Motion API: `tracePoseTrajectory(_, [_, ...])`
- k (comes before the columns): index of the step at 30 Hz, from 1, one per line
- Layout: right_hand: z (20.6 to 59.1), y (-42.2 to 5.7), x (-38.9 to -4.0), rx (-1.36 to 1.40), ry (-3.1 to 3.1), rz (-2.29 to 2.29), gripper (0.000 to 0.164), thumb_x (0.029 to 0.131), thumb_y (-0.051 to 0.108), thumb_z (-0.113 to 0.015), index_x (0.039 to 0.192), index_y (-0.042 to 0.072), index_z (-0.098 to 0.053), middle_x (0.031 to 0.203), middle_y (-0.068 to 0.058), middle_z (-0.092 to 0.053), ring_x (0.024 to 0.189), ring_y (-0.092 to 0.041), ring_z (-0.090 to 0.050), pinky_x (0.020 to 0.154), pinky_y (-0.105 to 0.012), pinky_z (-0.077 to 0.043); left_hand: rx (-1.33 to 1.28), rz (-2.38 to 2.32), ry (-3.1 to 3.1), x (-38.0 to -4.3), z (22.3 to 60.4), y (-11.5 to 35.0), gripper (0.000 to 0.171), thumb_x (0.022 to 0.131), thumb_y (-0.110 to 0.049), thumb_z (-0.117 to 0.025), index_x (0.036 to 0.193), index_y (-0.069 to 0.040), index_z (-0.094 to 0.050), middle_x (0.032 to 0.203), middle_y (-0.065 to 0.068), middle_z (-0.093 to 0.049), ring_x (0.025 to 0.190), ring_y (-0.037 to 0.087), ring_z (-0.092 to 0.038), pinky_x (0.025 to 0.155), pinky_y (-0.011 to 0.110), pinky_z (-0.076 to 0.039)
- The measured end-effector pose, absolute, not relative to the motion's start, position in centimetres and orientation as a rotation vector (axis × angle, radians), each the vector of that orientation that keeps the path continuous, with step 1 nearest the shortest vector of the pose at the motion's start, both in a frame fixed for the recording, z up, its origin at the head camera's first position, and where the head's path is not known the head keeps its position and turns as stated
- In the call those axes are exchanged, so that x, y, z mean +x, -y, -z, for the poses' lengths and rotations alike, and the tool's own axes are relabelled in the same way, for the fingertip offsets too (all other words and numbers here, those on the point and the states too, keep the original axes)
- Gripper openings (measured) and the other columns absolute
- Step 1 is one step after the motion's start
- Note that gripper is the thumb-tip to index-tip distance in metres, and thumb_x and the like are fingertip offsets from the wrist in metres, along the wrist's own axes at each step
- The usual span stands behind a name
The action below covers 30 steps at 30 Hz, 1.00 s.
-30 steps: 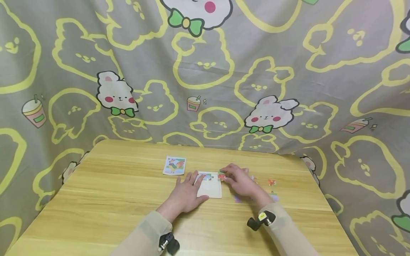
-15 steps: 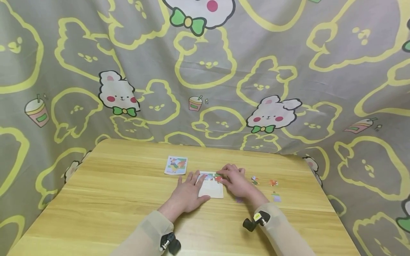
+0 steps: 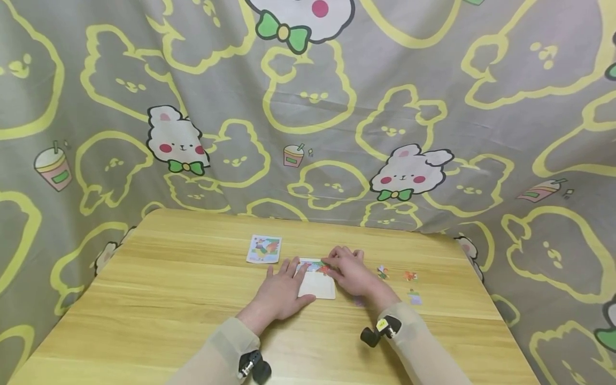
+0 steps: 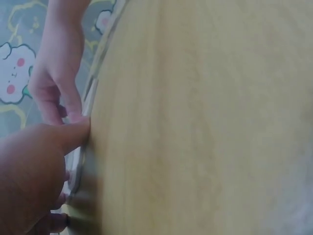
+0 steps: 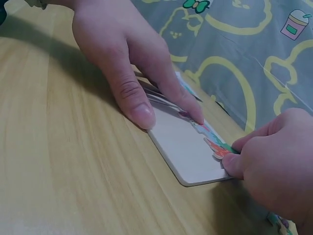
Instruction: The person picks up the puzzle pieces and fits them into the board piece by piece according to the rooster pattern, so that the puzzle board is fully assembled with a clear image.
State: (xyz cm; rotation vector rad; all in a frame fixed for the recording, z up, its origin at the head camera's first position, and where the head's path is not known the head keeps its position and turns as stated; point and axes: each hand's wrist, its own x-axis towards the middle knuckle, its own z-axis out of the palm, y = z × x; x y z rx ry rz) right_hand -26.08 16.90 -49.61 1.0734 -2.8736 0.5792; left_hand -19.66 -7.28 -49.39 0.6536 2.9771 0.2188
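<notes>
At the far right corner of a white tray (image 3: pixel 317 287), a red-and-green puzzle piece (image 5: pixel 219 149) sits pinched between the thumb and forefinger of the right hand (image 3: pixel 353 274). The piece lies to the left of that hand, at its fingertips, and the right hand is the nearer one. It meets the right end of a row of pieces (image 5: pixel 205 129) running along the tray's far edge; whether it lies flush, and its own long axis, cannot be told under the fingers. The left hand (image 3: pixel 280 293) grasps nothing: its fingers lie extended over the tray's left side, forefinger on the row, thumb at the near edge. Farther left and behind is a picture card (image 3: pixel 264 249); right of the right hand, loose pieces (image 3: pixel 410 275) are scattered on the wooden table (image 3: pixel 159 310), before a patterned curtain (image 3: pixel 216 96).
</notes>
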Motion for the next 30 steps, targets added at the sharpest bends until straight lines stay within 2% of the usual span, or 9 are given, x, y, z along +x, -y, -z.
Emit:
tracePoseTrajectory(9, [49.3,-16.8,-26.0,1.090,2.885,-0.518,0.037,0.105,0.020,-0.069,0.138,0.005,-0.071,0.120,-0.002,-0.058,0.113,-0.023,-0.052,0.092,-0.054,-0.027,0.636,-0.225,-2.959,-19.9,48.4,7.0,0.087,0.100,-0.067,-0.058,0.163,-0.009,-0.042,0.168,0.019,-0.035,0.152,0.042,-0.035,0.113,0.071,-0.035])
tracePoseTrajectory(13, [49.4,-16.7,-26.1,1.094,2.882,-0.507,0.037,0.105,0.020,-0.069,0.138,0.005,-0.071,0.119,-0.002,-0.058,0.112,-0.023,-0.053,0.092,-0.055,-0.027,0.653,-0.213,-2.946,-20.1,48.2,6.7,0.087,0.100,-0.068,-0.057,0.163,-0.009,-0.042,0.169,0.018,-0.032,0.154,0.040,-0.033,0.115,0.069,-0.033])
tracePoseTrajectory(18, [49.4,-16.9,-26.2,1.085,2.893,-0.534,0.037,0.105,0.019,-0.070,0.138,0.004,-0.070,0.119,-0.001,-0.058,0.112,-0.022,-0.054,0.093,-0.054,-0.027,0.709,-0.258,-2.923,-20.4,48.1,5.8,0.083,0.101,-0.068,-0.055,0.163,-0.015,-0.044,0.170,0.018,-0.031,0.155,0.040,-0.030,0.117,0.069,-0.030])
tracePoseTrajectory(24, [49.3,-16.9,-26.1,1.095,2.889,-0.599,0.037,0.105,0.018,-0.069,0.139,0.002,-0.070,0.119,-0.003,-0.058,0.113,-0.024,-0.054,0.094,-0.055,-0.024,0.728,-0.197,-2.917,-20.7,48.4,5.0,0.080,0.101,-0.070,-0.052,0.164,-0.021,-0.045,0.170,0.016,-0.032,0.155,0.039,-0.031,0.118,0.067,-0.031])
tracePoseTrajectory(30, [49.4,-16.9,-26.1,1.089,2.898,-0.612,0.038,0.105,0.018,-0.068,0.139,0.001,-0.069,0.119,-0.003,-0.057,0.112,-0.023,-0.053,0.094,-0.055,-0.024,0.721,-0.187,-2.915,-20.7,48.5,4.8,0.079,0.101,-0.069,-0.054,0.163,-0.021,-0.046,0.170,0.016,-0.033,0.155,0.039,-0.032,0.116,0.066,-0.034])
